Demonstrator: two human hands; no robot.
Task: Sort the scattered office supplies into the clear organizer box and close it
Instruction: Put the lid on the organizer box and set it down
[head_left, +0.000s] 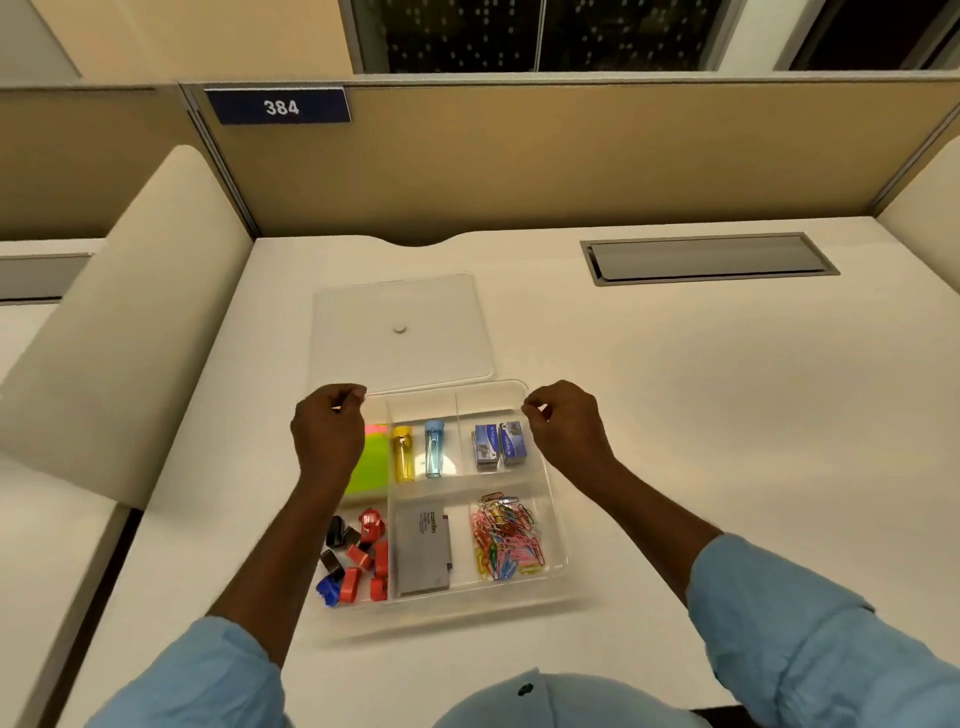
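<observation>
Your left hand (328, 431) and right hand (561, 423) pinch lid (402, 332) near corners above filled organizer box (545, 519). Risk: lid lands skewed, catching rim, jolting paper clips (506, 535) out.

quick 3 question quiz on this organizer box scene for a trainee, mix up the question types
1. True or false: the clear lid is already on the organizer box.
2. Which compartment holds the paper clips? A) near right B) far left C) near middle
3. Fill in: the left hand and right hand are at the box's ___ corners.

Key
1. False: the lid lies flat on the desk behind the box.
2. A: near right, beside the grey case.
3. Far: each hand looks pinched at a far corner of the rim.
</observation>
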